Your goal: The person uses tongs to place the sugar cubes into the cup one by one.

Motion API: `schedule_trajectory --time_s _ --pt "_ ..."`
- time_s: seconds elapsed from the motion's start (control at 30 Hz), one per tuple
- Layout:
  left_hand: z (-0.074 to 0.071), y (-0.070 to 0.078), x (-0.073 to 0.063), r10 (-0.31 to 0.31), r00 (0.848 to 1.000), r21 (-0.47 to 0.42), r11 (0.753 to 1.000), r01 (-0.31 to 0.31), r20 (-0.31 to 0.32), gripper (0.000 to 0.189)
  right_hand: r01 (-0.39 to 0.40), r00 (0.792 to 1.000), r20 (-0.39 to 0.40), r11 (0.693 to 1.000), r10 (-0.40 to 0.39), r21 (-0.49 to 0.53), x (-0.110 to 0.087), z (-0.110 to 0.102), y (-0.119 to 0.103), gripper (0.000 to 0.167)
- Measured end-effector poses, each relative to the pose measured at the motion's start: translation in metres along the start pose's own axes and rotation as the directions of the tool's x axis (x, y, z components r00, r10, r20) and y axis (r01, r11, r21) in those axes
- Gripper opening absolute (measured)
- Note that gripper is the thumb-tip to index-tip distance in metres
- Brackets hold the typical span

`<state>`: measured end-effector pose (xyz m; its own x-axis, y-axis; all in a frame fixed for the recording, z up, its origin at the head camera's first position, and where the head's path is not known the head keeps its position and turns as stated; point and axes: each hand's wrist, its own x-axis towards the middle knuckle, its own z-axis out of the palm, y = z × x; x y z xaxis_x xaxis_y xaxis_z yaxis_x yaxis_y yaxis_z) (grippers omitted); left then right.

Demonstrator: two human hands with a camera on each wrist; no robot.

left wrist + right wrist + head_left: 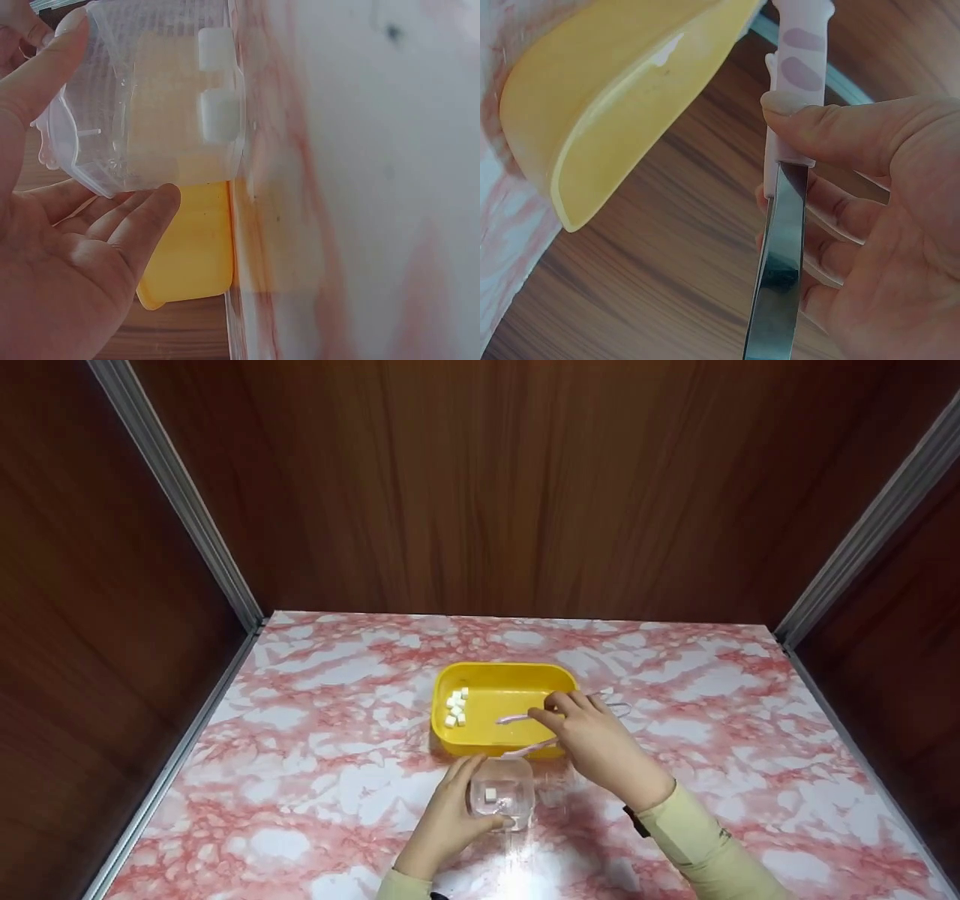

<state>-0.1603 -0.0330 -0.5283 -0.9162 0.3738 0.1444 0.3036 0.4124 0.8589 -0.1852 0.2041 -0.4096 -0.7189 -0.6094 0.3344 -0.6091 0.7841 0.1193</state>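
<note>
The right hand point(600, 742) grasps a pair of tongs point(784, 240), its thumb pressed on one arm near the lower end of the pink sleeve and its fingers behind the other; with 12 o'clock pointing away from the person in the head view, the pink ends point towards 9 o'clock, spread apart with nothing visible between them. The left hand point(450, 814) grasps a clear container point(517, 787) from its 9 o'clock side, thumb on the near side and fingers reaching round the far corner. One white cube point(490, 794) shows plainly inside it; the left wrist view shows two white shapes there. Just beyond, at 12 o'clock, stands the yellow basin point(495, 697), with a cluster of white cubes point(456, 706) near its 9 o'clock wall. One tong end appears over the basin's floor, the other by its near rim, though the height of either is hard to tell. That spread is perhaps the main hazard: the nearer end could catch the rim or knock the container. The cubes sit close together, so a careless squeeze might trap two or flick one out, and a smooth face gripped off-centre could slip. If the left hand's light-looking hold gave under a bump, the container could tip onto the marbled table point(337, 780).
</note>
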Motion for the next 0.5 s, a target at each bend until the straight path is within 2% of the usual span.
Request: schedule_trajectory --time_s 0.5 --pt "-0.0003 0.0002 0.0007 0.027 1.000 0.009 1.000 -0.027 -0.016 0.100 -0.029 0.999 0.034 0.999 0.028 0.042 0.0108 0.0069 0.0083 0.061"
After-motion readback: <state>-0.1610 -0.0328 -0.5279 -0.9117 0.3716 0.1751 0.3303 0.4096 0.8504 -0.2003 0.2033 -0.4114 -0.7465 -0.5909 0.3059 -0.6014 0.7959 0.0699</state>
